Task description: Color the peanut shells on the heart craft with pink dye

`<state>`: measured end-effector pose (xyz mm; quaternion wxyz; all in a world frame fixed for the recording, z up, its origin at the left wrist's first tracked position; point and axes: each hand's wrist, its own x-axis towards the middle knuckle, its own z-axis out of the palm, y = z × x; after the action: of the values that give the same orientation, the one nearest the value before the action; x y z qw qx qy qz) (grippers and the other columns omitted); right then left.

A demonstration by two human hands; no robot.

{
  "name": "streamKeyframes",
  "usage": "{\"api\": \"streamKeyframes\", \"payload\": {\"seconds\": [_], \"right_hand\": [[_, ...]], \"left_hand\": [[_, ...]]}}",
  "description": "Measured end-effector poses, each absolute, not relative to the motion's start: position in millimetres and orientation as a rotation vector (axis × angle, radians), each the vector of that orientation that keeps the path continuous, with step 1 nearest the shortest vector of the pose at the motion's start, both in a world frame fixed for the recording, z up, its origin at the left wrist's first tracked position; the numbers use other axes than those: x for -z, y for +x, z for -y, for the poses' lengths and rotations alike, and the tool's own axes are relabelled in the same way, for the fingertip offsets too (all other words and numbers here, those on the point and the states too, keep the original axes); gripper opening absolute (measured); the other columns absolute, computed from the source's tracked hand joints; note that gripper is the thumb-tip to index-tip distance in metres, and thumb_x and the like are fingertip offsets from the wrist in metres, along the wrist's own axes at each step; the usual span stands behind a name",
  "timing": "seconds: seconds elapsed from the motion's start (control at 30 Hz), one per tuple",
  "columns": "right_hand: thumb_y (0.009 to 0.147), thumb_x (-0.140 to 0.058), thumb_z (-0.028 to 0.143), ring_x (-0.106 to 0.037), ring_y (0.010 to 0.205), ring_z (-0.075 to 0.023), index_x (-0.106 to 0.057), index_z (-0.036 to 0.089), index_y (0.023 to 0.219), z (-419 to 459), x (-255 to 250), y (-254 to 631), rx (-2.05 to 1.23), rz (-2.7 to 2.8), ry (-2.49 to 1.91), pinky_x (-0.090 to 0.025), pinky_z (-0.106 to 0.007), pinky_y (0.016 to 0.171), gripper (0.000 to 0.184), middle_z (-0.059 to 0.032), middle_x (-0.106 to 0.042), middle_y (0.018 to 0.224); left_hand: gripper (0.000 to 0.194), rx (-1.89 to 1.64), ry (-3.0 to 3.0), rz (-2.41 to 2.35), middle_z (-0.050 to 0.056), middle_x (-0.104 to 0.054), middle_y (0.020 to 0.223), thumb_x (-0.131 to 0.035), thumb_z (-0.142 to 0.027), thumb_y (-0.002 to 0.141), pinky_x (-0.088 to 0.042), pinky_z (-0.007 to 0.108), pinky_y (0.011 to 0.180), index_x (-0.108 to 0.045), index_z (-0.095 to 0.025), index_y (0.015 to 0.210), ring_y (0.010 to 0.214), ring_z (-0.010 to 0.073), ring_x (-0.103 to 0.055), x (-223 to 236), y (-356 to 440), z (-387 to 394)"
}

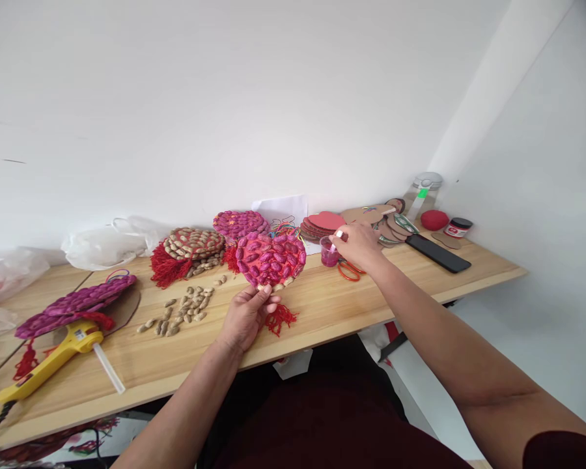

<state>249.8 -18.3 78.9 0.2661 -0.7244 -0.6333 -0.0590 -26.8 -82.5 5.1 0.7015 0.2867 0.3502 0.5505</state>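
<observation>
My left hand point(248, 315) grips the lower edge of a heart-shaped piece point(271, 259) covered in pink-painted peanut shells, with a red tassel point(280, 319) hanging below it. It holds the piece tilted up above the wooden table point(322, 306). My right hand point(357, 245) is closed on a thin brush point(335, 242) whose tip dips into a small clear cup of pink paint point(329, 253). Orange-handled scissors point(348, 269) lie just under that hand.
Loose peanuts point(180, 311) lie left of my left hand. A yellow glue gun point(53, 358) and a purple shell piece point(75, 304) sit at the left. Unpainted and pink shell discs point(195, 244), red card hearts point(322, 225), a black flat object point(437, 253) and a paint jar point(458, 227) line the back.
</observation>
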Motion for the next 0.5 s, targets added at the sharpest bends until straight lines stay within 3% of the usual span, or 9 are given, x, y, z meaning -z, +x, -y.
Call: {"api": "streamKeyframes", "payload": {"seconds": [0.1,0.3,0.5], "right_hand": [[0.082,-0.070,0.043,-0.061,0.096,-0.0301,-0.074,0.023,0.070,16.6,-77.0,251.3,0.158,1.685,-1.878,-0.040,-0.038,0.081,0.023,-0.0102,-0.075,0.084],[0.085,-0.064,0.045,-0.062,0.072,-0.0236,-0.076,0.021,0.084,25.7,-74.0,272.0,0.101,1.493,-1.639,-0.043,-0.036,0.073,0.027,-0.0049,-0.069,0.068],[0.094,-0.052,0.053,-0.065,0.070,-0.0194,-0.070,0.017,0.096,47.5,-67.4,271.9,-0.074,1.292,-1.276,-0.052,-0.033,0.067,0.040,-0.0060,-0.071,0.078]], "left_hand": [[0.025,-1.215,0.642,-0.786,0.002,-0.071,0.071,-0.092,-0.012,0.065,-0.055,0.012,0.047,-0.071,-0.011,0.077,0.059,0.0098,-0.070,-6.4,-26.7,82.8],[0.018,-1.212,0.619,-0.803,0.005,-0.075,0.075,-0.086,-0.009,0.073,-0.055,0.012,0.046,-0.070,-0.011,0.081,0.056,0.0094,-0.069,-7.4,-25.3,81.4],[0.015,-1.206,0.606,-0.812,0.007,-0.076,0.078,-0.084,-0.011,0.078,-0.053,0.012,0.044,-0.070,-0.010,0.082,0.057,0.0093,-0.068,-9.0,-25.3,80.6]]}}
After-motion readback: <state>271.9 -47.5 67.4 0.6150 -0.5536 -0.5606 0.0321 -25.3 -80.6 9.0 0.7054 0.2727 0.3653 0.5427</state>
